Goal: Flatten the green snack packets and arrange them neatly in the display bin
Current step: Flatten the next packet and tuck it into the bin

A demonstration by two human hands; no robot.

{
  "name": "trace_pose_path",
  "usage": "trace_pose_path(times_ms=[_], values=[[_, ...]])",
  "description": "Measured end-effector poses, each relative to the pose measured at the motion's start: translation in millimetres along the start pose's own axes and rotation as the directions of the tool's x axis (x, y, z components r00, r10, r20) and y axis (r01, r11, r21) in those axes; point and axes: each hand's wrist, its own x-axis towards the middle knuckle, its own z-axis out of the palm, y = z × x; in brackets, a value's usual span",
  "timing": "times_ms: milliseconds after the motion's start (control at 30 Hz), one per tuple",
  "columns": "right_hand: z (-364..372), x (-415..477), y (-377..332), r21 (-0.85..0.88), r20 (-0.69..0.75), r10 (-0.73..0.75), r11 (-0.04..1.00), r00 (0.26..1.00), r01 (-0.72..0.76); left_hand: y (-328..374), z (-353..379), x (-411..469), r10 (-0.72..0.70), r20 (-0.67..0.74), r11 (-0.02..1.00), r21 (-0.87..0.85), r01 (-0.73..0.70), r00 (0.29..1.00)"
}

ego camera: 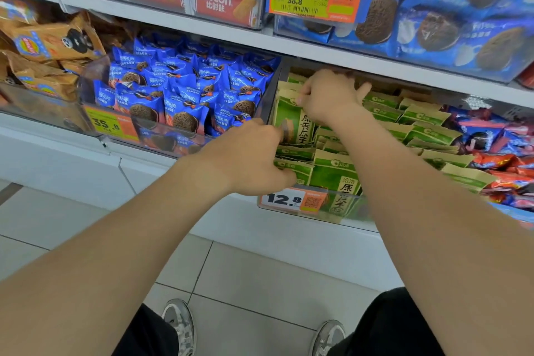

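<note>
Packet [292, 124] upright, long axis 12-6, in bin [332, 218]; right hand [326, 95] pinches its top from 1 o'clock; left hand [251, 156] at 8 o'clock, fingers curled on front packets [303, 167].

White shop shelving [318, 48] stands above a pale tiled floor [260, 272] with thin grey joints.

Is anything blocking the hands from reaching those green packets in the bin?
Nothing visible does. The left hand and right hand each grip green packets inside the display bin; the shelf above overhangs only its back.
</note>
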Motion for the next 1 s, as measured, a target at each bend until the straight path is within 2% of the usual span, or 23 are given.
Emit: trace_pose_path(times_ms=[167, 267, 400, 467, 533, 633, 733, 800, 867, 900, 1000], values=[[-1.8, -52.9, 7.6, 0.085, -0.150, -0.144, 0.984, 0.978, 0.158, 2.7, -11.2, -3.1, -0.125, 0.058, 0.989, -0.067, 0.129, 0.990], [-4.7, -71.2, 13.9, 0.045, -0.231, -0.188, 0.978, 0.955, 0.203, 5.3, -13.7, -7.1, -0.160, 0.054, 0.983, -0.085, 0.164, 0.986], [-25.4, -81.2, 20.4, 0.094, -0.441, -0.195, 0.961, 0.876, 0.262, 5.6, -18.4, -11.3, -0.189, -0.063, 0.969, -0.175, 0.176, 0.980], [-34.3, -82.6, 22.1, 0.134, -0.431, -0.227, 0.941, 0.873, 0.311, 4.1, -18.7, -11.3, -0.206, -0.146, 0.963, -0.208, 0.174, 0.968], [-30.0, -84.7, 21.4, 0.132, -0.356, -0.258, 0.938, 0.898, 0.321, 2.7, -15.7, -9.2, -0.208, -0.187, 0.958, -0.239, 0.161, 0.960], [-10.1, -83.5, 17.3, 0.155, -0.227, -0.214, 0.955, 0.950, 0.253, -0.9, -4.7, -3.5, -0.131, -0.142, 0.973, -0.207, 0.100, 0.981], [-7.9, -79.6, 13.1, 0.122, -0.193, -0.170, 0.973, 0.966, 0.196, -2.5, 1.3, -0.6, -0.107, -0.071, 0.982, -0.163, 0.094, 0.992], [-8.7, -79.1, 11.6, 0.069, -0.190, -0.203, 0.973, 0.961, 0.220, -3.7, 0.4, -0.2, -0.112, -0.072, 0.981, -0.167, 0.098, 0.991], [-11.3, -79.3, 13.5, 0.088, -0.277, -0.286, 0.943, 0.917, 0.321, -3.4, -0.6, -0.2, -0.105, -0.061, 0.982, -0.164, 0.094, 0.993], [-13.7, -80.4, 15.2, 0.162, -0.336, -0.320, 0.907, 0.886, 0.389, -3.4, -0.8, -0.6, -0.104, -0.057, 0.983, -0.157, 0.094, 0.993], [-26.9, -93.4, 16.1, 0.347, -0.555, -0.327, 0.744, 0.765, 0.570, 0.8, -3.1, -3.9, -0.134, -0.110, 0.978, -0.172, 0.113, 0.985]])
